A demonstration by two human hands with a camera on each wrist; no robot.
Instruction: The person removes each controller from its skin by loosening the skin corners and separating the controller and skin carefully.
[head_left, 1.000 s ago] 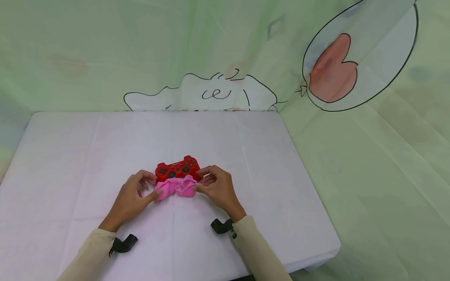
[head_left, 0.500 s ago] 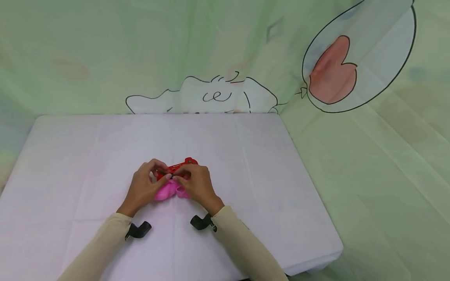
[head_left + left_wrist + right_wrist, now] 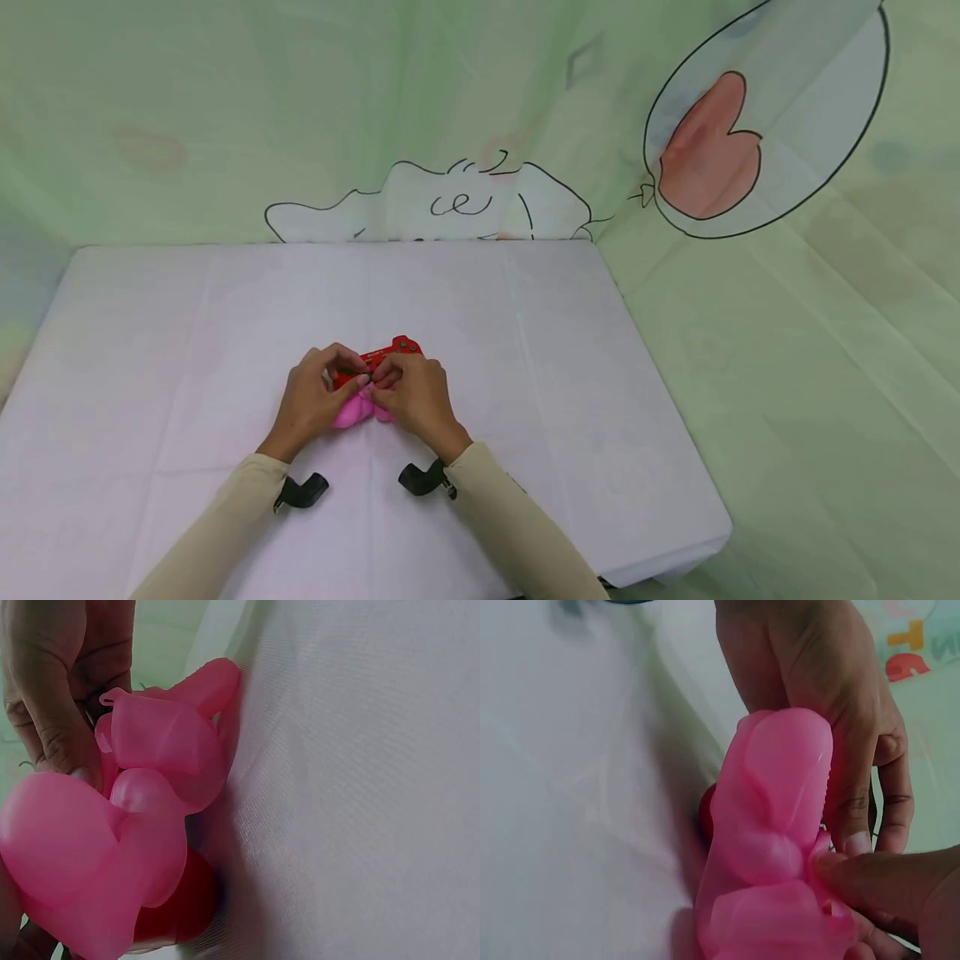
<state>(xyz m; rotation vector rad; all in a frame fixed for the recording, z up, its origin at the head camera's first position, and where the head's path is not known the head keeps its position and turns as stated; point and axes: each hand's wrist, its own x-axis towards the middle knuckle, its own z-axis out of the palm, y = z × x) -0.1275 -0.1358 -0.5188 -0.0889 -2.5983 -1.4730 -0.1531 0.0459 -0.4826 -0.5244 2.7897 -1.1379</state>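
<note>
Pink silicone cover point(image 3: 358, 410), soft, glossy and crumpled, lies on the white desk point(image 3: 187, 333) touching the near edge of 1 red game controller point(image 3: 390, 353), which sits at its 12 o'clock. My left hand point(image 3: 311, 400) pinches the cover from 9 o'clock, my right hand point(image 3: 416, 398) from 3 o'clock, fingertips meeting over it. 1 cover, 1 controller, 2 hands.

left hand point(image 3: 309, 402), right hand point(image 3: 417, 397), red controller point(image 3: 390, 353)
</note>
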